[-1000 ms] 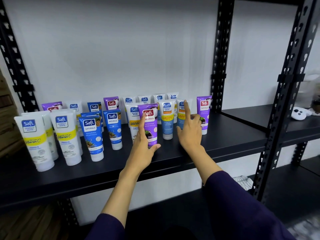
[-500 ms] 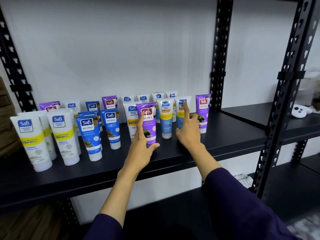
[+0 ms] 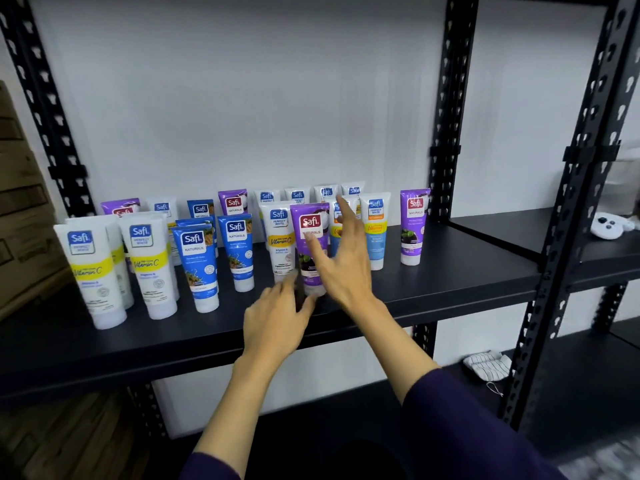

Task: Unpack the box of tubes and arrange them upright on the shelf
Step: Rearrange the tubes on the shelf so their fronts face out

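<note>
The black shelf (image 3: 450,282) carries the whole stock of tubes, all standing cap-down in loose rows with the wall behind them; taking the front purple tube (image 3: 310,244) as the mark, white Vitamin C tubes (image 3: 91,271) and blue tubes (image 3: 195,265) stand well to its left, a white tube (image 3: 281,237) stands just beside it on the left, light-blue tubes (image 3: 375,233) stand behind and to its right, and a lone purple tube (image 3: 413,226) stands farther right again, near the upright post; no box is in view. Half a second ago the left hand wrapped the front purple tube and the right hand had a finger on a light-blue tube behind it; now the left hand (image 3: 277,317) has dropped to the foot of the purple tube, fingers loosely extended and blurred, touching or just off its cap, which I cannot tell; the right hand (image 3: 341,268) has swung across in front of the purple tube, fingers spread and holding nothing. I judge this as the release after a final nudge: the tube stands upright on its own, so the arranging looks nearly done, with only spacing left to tidy.
</note>
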The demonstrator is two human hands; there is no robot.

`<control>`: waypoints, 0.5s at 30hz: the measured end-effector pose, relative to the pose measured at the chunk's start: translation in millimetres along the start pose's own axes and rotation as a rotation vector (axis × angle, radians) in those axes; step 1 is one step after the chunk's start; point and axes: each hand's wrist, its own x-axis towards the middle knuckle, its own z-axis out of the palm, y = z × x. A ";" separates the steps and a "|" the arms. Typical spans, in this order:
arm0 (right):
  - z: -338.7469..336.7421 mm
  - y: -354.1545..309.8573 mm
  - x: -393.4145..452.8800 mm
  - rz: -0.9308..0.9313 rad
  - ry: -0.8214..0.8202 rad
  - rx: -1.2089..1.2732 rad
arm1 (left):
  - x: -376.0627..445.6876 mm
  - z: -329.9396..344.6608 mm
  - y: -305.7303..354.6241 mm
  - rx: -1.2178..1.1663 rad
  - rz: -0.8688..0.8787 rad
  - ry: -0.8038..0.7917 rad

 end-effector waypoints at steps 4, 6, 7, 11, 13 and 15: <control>18.1 -19.7 2.6 0.074 -0.073 -0.163 | -20.6 0.3 -14.7 0.124 0.063 0.149; 28.9 -22.6 -2.0 0.093 -0.065 -0.256 | -22.8 0.2 -19.4 0.121 0.074 0.150; 32.6 -23.0 -4.1 0.101 -0.056 -0.290 | -23.3 -1.2 -20.1 0.115 0.076 0.135; 25.8 -18.9 -2.1 0.157 -0.074 -0.313 | -20.3 -6.3 -13.3 0.069 0.089 0.049; 8.1 -11.1 3.1 0.167 -0.051 -0.295 | -14.1 -4.9 -2.8 0.045 0.130 -0.028; -18.5 -1.1 10.2 0.156 0.011 -0.264 | -4.7 1.2 14.2 0.002 0.171 -0.113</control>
